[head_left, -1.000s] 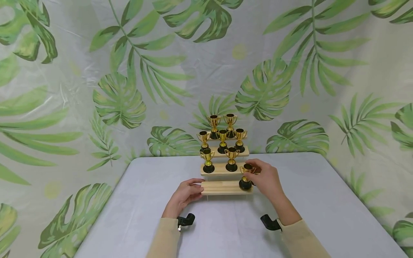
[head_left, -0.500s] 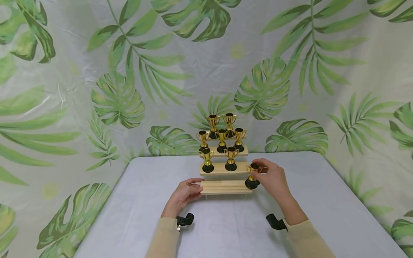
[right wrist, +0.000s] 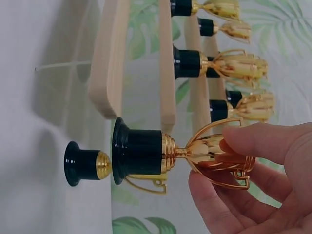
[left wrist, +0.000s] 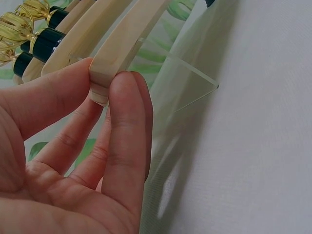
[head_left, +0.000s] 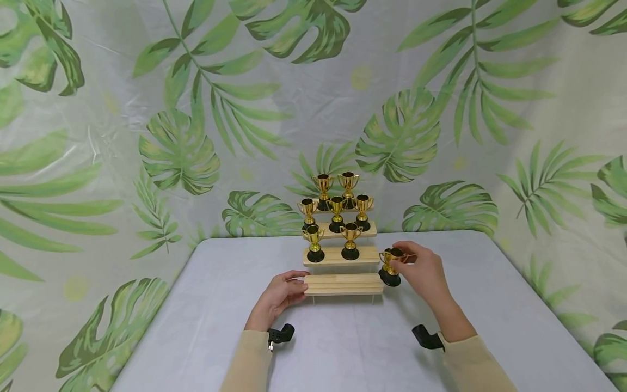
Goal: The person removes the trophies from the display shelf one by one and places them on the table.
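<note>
A tiered wooden stand (head_left: 343,285) sits mid-table, with several small gold trophies (head_left: 337,209) with black bases on its upper steps. The lowest step is bare. My right hand (head_left: 409,261) pinches one gold trophy (head_left: 391,267) by its cup, just past the right end of the lowest step and at about step height. The right wrist view shows my fingers (right wrist: 253,144) round the cup of this trophy (right wrist: 141,152), beside the step ends. My left hand (head_left: 297,284) grips the left end of the lowest step; thumb and fingers (left wrist: 124,122) pinch the wooden end (left wrist: 105,80).
The stand has clear plastic side panels (left wrist: 187,83). It rests on a grey table (head_left: 206,305) whose edges run left and right. A leaf-print backdrop (head_left: 186,141) hangs close behind. Black camera mounts (head_left: 281,333) sit on both wrists.
My right hand has carried the trophy rightwards, from the right end of the lowest step to just beyond it. The left hand has stayed on the step's left end.
</note>
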A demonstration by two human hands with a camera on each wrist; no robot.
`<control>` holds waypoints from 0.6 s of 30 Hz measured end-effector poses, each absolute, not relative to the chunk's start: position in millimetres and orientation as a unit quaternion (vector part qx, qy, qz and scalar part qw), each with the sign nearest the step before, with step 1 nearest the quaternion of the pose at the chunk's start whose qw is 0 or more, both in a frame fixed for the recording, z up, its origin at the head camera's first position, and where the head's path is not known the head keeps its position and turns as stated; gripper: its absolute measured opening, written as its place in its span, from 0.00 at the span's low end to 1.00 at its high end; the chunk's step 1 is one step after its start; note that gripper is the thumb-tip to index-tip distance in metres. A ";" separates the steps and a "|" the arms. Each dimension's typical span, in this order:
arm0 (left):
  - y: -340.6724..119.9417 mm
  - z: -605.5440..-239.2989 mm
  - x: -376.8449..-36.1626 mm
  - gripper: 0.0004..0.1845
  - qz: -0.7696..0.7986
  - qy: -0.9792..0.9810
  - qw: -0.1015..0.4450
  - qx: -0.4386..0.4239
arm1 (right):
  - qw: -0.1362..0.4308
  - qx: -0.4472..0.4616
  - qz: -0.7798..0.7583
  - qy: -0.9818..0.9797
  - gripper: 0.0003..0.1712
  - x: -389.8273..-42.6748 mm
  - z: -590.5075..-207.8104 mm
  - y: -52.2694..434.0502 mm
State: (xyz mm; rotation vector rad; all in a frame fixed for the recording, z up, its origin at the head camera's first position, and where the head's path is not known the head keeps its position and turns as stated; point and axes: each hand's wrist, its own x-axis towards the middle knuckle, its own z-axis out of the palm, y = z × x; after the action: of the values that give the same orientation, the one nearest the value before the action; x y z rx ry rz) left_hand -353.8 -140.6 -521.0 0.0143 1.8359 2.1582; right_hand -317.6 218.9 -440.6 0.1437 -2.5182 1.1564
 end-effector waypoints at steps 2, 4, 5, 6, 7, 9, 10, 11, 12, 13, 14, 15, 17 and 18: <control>-140.4 -521.6 -354.1 0.24 0.753 0.641 0.152 0.007 | 0.182 0.049 0.407 -0.894 0.22 -318.1 -442.0 220.7; -140.2 -522.4 -354.5 0.25 0.752 0.641 0.152 0.009 | 0.181 0.048 0.406 -0.895 0.22 -319.0 -443.7 222.2; -140.1 -522.6 -354.6 0.25 0.753 0.641 0.152 0.009 | 0.179 0.048 0.404 -0.896 0.23 -319.5 -444.7 222.8; -140.0 -522.9 -354.7 0.25 0.753 0.640 0.152 0.009 | 0.178 0.047 0.404 -0.896 0.23 -320.2 -445.7 223.3; -139.8 -523.1 -354.9 0.25 0.753 0.640 0.152 0.009 | 0.177 0.046 0.404 -0.896 0.23 -320.8 -446.7 223.9; -139.6 -523.3 -355.2 0.25 0.754 0.639 0.152 0.007 | 0.174 0.044 0.403 -0.897 0.23 -322.0 -448.7 224.8; -139.4 -523.3 -355.3 0.26 0.755 0.638 0.152 0.005 | 0.172 0.042 0.403 -0.898 0.23 -322.5 -449.6 225.2; -139.4 -523.5 -355.5 0.26 0.755 0.638 0.151 0.005 | 0.171 0.041 0.402 -0.899 0.23 -322.9 -450.5 225.5; -139.3 -523.4 -355.5 0.26 0.755 0.638 0.149 0.005 | 0.170 0.040 0.402 -0.899 0.23 -323.3 -451.4 225.9; -139.2 -523.3 -355.5 0.26 0.756 0.637 0.148 0.004 | 0.170 0.040 0.402 -0.899 0.22 -323.7 -452.6 226.2; -139.2 -523.2 -355.4 0.26 0.756 0.637 0.148 0.004 | 0.169 0.040 0.401 -0.899 0.22 -324.1 -453.6 226.5; -139.2 -522.8 -355.3 0.26 0.756 0.637 0.147 0.005 | 0.169 0.041 0.401 -0.900 0.22 -324.4 -454.7 226.8; -139.0 -522.5 -354.9 0.25 0.758 0.635 0.146 0.005 | 0.170 0.043 0.397 -0.901 0.22 -325.1 -457.0 227.4; -139.0 -522.2 -354.8 0.25 0.759 0.634 0.147 0.005 | 0.170 0.044 0.397 -0.901 0.22 -325.6 -458.0 227.6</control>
State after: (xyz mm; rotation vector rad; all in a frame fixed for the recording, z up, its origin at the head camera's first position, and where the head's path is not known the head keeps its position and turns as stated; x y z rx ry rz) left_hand -354.8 -139.0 -522.2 0.0144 1.8248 2.1856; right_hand -325.6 227.6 -458.0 0.1246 -2.5599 1.1275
